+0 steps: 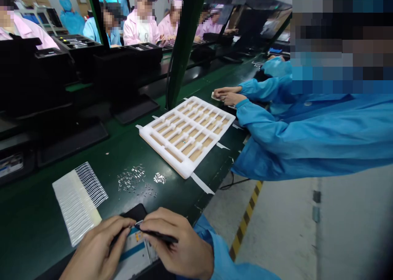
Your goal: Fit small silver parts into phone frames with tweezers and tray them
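Observation:
My right hand [176,243] is closed round a slim black pair of tweezers [161,235], tips pointing left at the top edge of a flat device [133,257]. The device looks like an opened phone or tablet, with a silver-white face, blue strips and a small orange patch. At the same edge, my left hand [100,247] has thumb and forefinger pinched together close to the tweezer tips. What lies between those fingers is too small to make out. A black pad [138,211] shows behind the device, whose lower part runs out of view.
On the green bench [123,157] lie a sheet of thin strips [75,202], scattered small metal pieces [132,177] and a tighter pile [159,177]. A white compartment tray [187,134] is taped down beyond. A co-worker's hands [227,95] work at the right; a green post [184,46] rises behind.

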Demonstrator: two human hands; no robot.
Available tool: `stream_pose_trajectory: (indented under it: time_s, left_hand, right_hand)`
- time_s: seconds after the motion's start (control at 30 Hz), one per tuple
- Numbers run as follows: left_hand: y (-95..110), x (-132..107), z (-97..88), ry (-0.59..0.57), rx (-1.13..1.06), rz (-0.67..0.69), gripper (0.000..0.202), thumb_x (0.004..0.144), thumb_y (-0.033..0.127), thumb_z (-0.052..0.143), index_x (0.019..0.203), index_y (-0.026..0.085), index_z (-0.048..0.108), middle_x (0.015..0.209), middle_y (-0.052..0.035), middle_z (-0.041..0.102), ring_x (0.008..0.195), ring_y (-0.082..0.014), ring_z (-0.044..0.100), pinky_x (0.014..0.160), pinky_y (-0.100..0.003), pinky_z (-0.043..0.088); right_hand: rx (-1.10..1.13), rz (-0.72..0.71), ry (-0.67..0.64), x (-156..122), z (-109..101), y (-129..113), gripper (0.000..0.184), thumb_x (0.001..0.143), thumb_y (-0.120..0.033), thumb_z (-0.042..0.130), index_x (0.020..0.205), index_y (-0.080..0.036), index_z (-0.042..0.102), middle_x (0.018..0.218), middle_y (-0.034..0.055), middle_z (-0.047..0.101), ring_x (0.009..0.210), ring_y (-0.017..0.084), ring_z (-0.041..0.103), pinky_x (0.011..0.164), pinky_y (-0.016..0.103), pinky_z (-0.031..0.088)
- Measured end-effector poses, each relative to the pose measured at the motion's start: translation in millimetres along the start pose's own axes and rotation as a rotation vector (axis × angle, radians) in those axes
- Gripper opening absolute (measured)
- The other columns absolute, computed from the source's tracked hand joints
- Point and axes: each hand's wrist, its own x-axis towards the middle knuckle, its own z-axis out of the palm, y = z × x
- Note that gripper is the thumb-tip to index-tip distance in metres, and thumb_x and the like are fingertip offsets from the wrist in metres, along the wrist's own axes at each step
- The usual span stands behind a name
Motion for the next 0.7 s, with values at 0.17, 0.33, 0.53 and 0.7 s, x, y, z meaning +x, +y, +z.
stream_pose_trajectory:
  time_s: [0.17, 0.33, 0.53, 0.7]
  left_hand:
    - [-1, -15, -2.3, 0.226, 0.443, 0.366, 0.04, 0.114, 0.034, 0.039, 0.126, 0.022, 0.076, 0.1, -0.0036, 0.085, 0.085, -0.0176, 0.083, 0.076, -0.022, 0.065]
    - [-12, -18, -15.2, 0.217, 0.563, 0.318, 0.046, 0.116, 0.038, 0.034, 0.122, 0.025, 0.078, 0.105, -0.0029, 0.085, 0.09, -0.0173, 0.082, 0.078, -0.023, 0.064]
    - [-51, -4, -28.2, 0.268, 0.684, -0.07, 0.052, 0.112, 0.042, 0.032, 0.106, 0.023, 0.08, 0.113, -0.0097, 0.08, 0.102, -0.0254, 0.077, 0.086, -0.035, 0.063]
    - [-54, -2, -18.7, 0.21, 0.708, -0.08, 0.043, 0.107, 0.027, 0.034, 0.096, 0.019, 0.075, 0.102, -0.0137, 0.077, 0.091, -0.028, 0.075, 0.077, -0.036, 0.062]
  right_hand:
    - [0.021, 0.059, 0.02, -2, 5, -2, 0.019, 0.101, -0.013, 0.068, 0.115, -0.018, 0.08, 0.102, 0.0117, 0.08, 0.092, 0.022, 0.078, 0.085, 0.031, 0.066]
    - [-0.015, 0.108, -0.009, 0, 8, -8, 0.02, 0.099, -0.012, 0.066, 0.111, -0.017, 0.082, 0.099, 0.0116, 0.08, 0.09, 0.023, 0.078, 0.083, 0.031, 0.064]
    - [0.068, 0.2, 0.144, 3, 0, -8, 0.015, 0.094, -0.016, 0.072, 0.103, -0.017, 0.084, 0.092, 0.0105, 0.081, 0.079, 0.022, 0.079, 0.07, 0.027, 0.063]
    - [0.06, 0.168, 0.183, 5, -4, -6, 0.015, 0.094, -0.015, 0.072, 0.103, -0.017, 0.084, 0.091, 0.01, 0.081, 0.077, 0.021, 0.079, 0.068, 0.026, 0.063]
